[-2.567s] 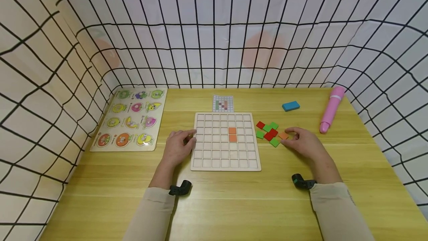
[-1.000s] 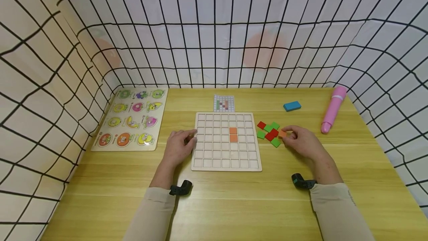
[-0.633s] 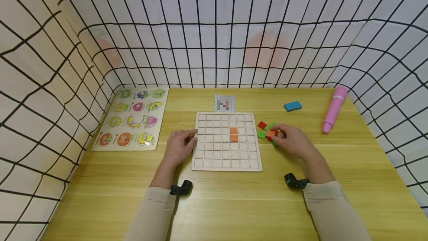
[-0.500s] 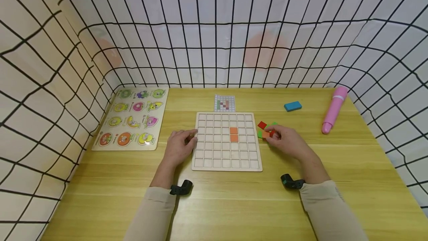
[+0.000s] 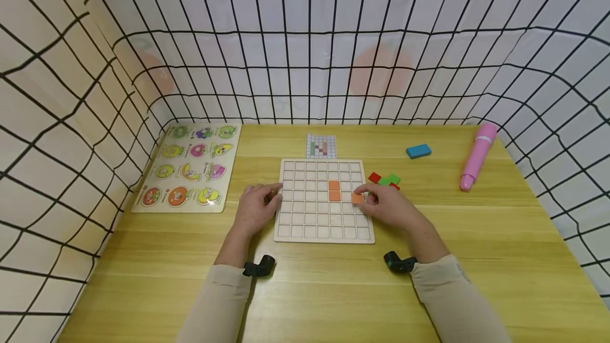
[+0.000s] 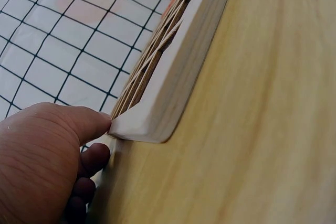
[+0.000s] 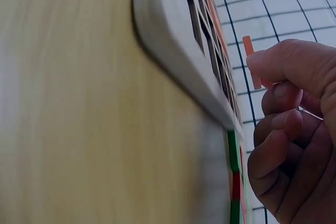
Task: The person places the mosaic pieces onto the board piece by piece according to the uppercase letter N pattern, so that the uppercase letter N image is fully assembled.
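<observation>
A wooden grid board (image 5: 305, 234) lies mid-table, with two orange square tiles (image 5: 334, 190) in neighbouring cells, one above the other. My right hand (image 5: 388, 205) pinches another orange tile (image 5: 357, 198) between thumb and finger over the board's right side; in the right wrist view this tile (image 7: 251, 61) is held on edge above the board (image 7: 178, 40). My left hand (image 5: 254, 208) touches the board's left edge with thumb and index finger. In the left wrist view the thumb (image 6: 92, 124) meets the board's rim (image 6: 152, 121), the other fingers loosely bent below.
Red and green tiles (image 5: 393, 179) lie right of the board, partly hidden by my right hand. A pattern card (image 5: 321, 147) lies behind the board. A blue block (image 5: 419, 151) and pink pen-shaped object (image 5: 476, 158) are at right, a fruit picture board (image 5: 190, 173) at left. Black-gridded white walls surround the table.
My right hand has picked up the orange tile beside the pile and carried it left, across the red and green tiles, to above the board. The left hand stays at the board's edge.
</observation>
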`<state>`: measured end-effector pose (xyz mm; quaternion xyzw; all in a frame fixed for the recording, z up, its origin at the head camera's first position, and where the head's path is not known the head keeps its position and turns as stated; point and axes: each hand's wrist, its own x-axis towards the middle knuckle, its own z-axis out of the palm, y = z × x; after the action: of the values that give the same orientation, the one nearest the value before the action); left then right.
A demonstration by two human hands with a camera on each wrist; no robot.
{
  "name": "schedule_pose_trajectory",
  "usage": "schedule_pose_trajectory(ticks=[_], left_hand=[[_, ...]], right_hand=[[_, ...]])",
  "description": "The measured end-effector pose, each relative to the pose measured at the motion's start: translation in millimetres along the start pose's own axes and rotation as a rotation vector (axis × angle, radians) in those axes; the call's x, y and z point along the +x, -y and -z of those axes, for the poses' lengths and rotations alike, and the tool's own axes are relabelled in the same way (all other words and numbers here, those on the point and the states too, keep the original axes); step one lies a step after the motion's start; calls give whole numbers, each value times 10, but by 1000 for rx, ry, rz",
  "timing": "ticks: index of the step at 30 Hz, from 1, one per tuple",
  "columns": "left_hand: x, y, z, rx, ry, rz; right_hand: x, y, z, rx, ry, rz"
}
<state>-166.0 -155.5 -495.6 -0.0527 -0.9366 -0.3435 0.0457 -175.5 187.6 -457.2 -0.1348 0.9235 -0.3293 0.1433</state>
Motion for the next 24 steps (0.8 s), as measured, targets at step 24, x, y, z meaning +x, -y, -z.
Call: schedule_pose_trajectory(ticks=[24], left_hand=[[-3,-27,13,-12,5,4]], right_hand=[[130,364,-285,-58,76,-2]])
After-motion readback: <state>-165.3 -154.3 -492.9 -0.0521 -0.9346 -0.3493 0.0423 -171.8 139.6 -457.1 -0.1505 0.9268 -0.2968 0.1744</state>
